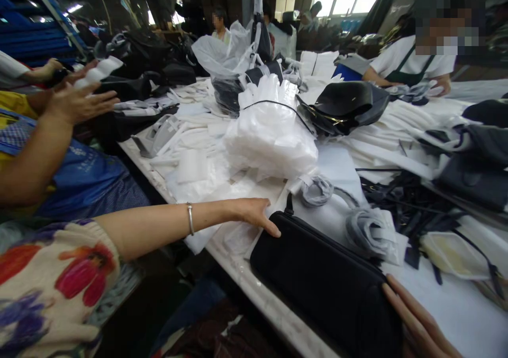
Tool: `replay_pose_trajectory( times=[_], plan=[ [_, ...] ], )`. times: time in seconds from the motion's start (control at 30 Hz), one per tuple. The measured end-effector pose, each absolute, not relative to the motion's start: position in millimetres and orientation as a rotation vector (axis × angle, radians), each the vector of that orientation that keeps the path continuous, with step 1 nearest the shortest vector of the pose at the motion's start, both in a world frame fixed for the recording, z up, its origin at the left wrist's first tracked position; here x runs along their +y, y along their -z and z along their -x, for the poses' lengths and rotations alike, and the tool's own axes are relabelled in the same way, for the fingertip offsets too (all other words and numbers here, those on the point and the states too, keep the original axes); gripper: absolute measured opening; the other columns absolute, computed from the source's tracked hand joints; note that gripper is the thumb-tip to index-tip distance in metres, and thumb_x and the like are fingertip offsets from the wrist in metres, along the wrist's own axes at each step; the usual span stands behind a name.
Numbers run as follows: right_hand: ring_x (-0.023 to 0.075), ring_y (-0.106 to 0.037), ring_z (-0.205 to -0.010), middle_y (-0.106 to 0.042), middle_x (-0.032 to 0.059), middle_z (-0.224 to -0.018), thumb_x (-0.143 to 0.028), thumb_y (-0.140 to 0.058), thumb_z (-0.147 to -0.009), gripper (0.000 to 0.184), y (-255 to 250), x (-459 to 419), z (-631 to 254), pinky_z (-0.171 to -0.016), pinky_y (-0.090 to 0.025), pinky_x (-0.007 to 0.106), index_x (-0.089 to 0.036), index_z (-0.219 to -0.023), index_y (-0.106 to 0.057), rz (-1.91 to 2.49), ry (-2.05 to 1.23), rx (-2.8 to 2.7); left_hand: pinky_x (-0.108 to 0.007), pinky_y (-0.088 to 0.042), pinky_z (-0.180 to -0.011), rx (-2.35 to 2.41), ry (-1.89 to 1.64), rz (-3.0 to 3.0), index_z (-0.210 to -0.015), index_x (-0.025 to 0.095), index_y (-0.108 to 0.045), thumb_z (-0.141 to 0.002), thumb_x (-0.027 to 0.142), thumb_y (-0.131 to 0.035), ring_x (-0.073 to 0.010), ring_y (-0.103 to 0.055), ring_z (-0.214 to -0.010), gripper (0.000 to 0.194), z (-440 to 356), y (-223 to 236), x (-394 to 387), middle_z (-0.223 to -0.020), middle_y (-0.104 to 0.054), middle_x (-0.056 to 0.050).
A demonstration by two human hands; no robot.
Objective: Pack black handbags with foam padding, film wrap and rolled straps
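One smooth, round-cornered black bag (325, 278)

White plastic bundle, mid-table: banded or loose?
The bundle is banded: a thin dark cord crosses its near side, plastic fanning up above it. Far side hidden.

The bag (321, 281) is black. The sleeve (59, 284) is cream, printed with red, magenta and purple flowers. The bracelet (190, 219) is silver. The co-worker's apron (85, 170) is blue, partly checked, over yellow; the tied bundle (273, 135) is white, its cord (273, 102) black.
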State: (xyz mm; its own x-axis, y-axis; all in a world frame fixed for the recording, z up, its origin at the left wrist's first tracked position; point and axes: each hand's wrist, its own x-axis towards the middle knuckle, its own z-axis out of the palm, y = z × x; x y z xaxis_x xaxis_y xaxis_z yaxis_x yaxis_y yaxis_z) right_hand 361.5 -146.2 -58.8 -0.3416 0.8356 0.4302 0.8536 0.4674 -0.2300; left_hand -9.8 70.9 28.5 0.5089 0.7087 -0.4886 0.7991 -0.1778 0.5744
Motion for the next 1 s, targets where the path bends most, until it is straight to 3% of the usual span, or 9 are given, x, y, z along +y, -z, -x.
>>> replay_pose_trajectory(
  times=[0.2, 0.4, 0.6, 0.77, 1.0],
  plan=[
    [0.0285, -0.058, -0.121, -0.035, 0.0047, -0.155, -0.021, -0.044, -0.093, 0.063, 59, -152, -357, -0.092, -0.059, 0.035, -0.027, -0.153, -0.026, 1.516, 0.045, -2.199, -0.035, -0.056, -0.078, 1.176, -0.217, -1.566, -0.124, 0.017, -0.053, -0.060, 0.047, -0.079, -0.0292, -0.067, -0.101, 0.076, 7, -16, 50, -0.113, -0.068, -0.010],
    [0.0302, -0.054, -0.126, -0.033, 0.0074, -0.155, -0.021, -0.044, -0.093, 0.064, 62, -154, -358, -0.097, -0.056, 0.040, -0.026, -0.154, -0.026, 1.513, 0.050, -2.226, -0.042, -0.052, -0.092, 1.463, -0.427, -1.417, -0.139, 0.013, -0.034, -0.058, 0.056, -0.080, -0.0326, -0.058, -0.117, 0.102, 10, -5, 17, -0.131, -0.057, -0.020],
    [0.0259, -0.049, -0.131, -0.036, 0.0044, -0.154, -0.013, -0.040, -0.094, 0.065, 63, -153, -350, -0.102, -0.053, 0.035, -0.029, -0.154, -0.021, 1.463, 0.021, -2.200, -0.041, -0.045, -0.102, 1.478, -0.532, -1.149, -0.145, 0.017, -0.025, -0.061, 0.047, -0.083, -0.0293, -0.054, -0.123, 0.107, 0, -5, 1, -0.135, -0.053, -0.016],
    [0.0276, -0.038, -0.138, -0.024, 0.0044, -0.159, -0.016, -0.039, -0.096, 0.065, 63, -154, -345, -0.110, -0.044, 0.041, -0.032, -0.155, -0.016, 1.564, -0.134, -2.101, -0.037, -0.043, -0.104, 1.354, -0.815, -1.012, -0.151, 0.018, -0.017, -0.062, 0.045, -0.083, -0.0300, -0.045, -0.132, 0.114, -9, 1, -12, -0.147, -0.040, -0.020],
    [0.0282, -0.032, -0.142, -0.022, 0.0061, -0.160, -0.019, -0.045, -0.095, 0.068, 63, -152, -342, -0.112, -0.039, 0.047, -0.032, -0.154, -0.016, 1.485, -0.198, -2.088, -0.044, -0.032, -0.111, 1.531, -1.182, -1.428, -0.153, 0.021, -0.010, -0.068, 0.038, -0.080, -0.0304, -0.038, -0.137, 0.112, -14, -1, -19, -0.150, -0.035, -0.018]
  ],
)
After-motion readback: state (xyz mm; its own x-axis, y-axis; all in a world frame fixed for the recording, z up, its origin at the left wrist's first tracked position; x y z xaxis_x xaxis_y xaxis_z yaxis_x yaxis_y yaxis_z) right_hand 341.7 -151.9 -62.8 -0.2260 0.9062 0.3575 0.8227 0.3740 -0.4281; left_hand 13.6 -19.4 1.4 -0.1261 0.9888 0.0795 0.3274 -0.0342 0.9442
